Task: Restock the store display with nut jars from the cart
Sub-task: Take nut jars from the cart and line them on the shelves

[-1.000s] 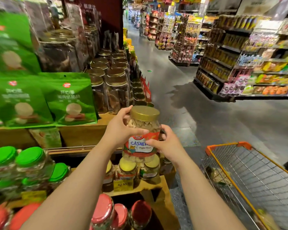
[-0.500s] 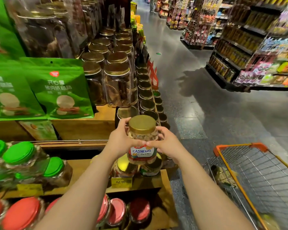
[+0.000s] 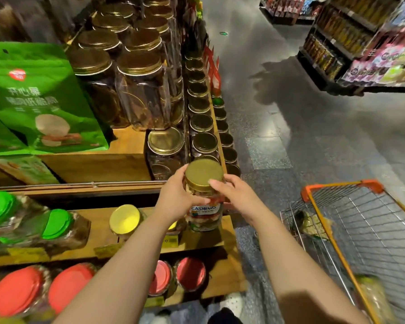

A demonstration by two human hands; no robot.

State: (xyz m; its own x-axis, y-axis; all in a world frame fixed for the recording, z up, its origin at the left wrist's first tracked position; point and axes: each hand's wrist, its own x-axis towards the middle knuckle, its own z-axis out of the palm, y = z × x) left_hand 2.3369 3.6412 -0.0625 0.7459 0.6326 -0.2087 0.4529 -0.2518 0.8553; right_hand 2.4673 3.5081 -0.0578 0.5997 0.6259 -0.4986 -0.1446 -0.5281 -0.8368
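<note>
Standing in a supermarket aisle, dark speckled floor (image 3: 290, 101) all glossy, stocked racks across the way. On my left is a stepped wooden display (image 3: 126, 157): gold-lidded jars (image 3: 138, 64) up top beside green snack bags (image 3: 40, 99), green-lidded jars (image 3: 56, 224) on the middle shelf, red-lidded ones (image 3: 17, 291) at the bottom. Wire cart (image 3: 351, 218) with orange trim sits off to my right. The cashew jar (image 3: 204, 195) is clear plastic, gold screw lid, red and white "CASHEWS" label, nuts visible inside. It's upright over the right end of the middle shelf; whether it's resting on the shelf, can't tell. My left hand (image 3: 175, 197) wraps one side, my right hand (image 3: 236, 197) the other, a two-handed grip.
</note>
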